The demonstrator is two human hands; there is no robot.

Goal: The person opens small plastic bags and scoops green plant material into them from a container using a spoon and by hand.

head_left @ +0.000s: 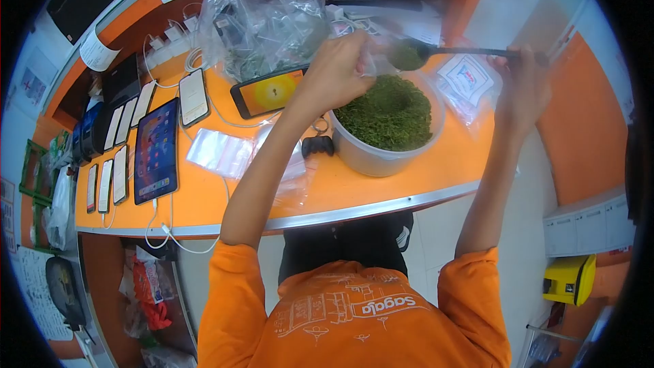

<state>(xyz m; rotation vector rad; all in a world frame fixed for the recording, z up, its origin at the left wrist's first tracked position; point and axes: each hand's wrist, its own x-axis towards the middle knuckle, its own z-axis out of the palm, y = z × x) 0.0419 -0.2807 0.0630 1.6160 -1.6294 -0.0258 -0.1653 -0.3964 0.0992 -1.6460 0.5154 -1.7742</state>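
Note:
My right hand [523,88] grips the handle of a black spoon [470,50], held level above the table. Its bowl carries a heap of dried green herb [407,56]. Closed fingers of my left hand [343,68] pinch a clear plastic bag [371,53] beside the spoon's bowl; most of the bag is hard to make out. Under both hands stands a round translucent tub [378,163], filled with chopped dried green herb [388,119] that has a hollow near its middle.
Flat clear bags [221,152] and a black controller-shaped object [318,145] lie left of the tub. A lit phone [269,93], a tablet [157,153] and several charging phones [194,97] cover the left side. Bundled plastic bags [266,27] sit behind; a printed packet [466,82] lies right.

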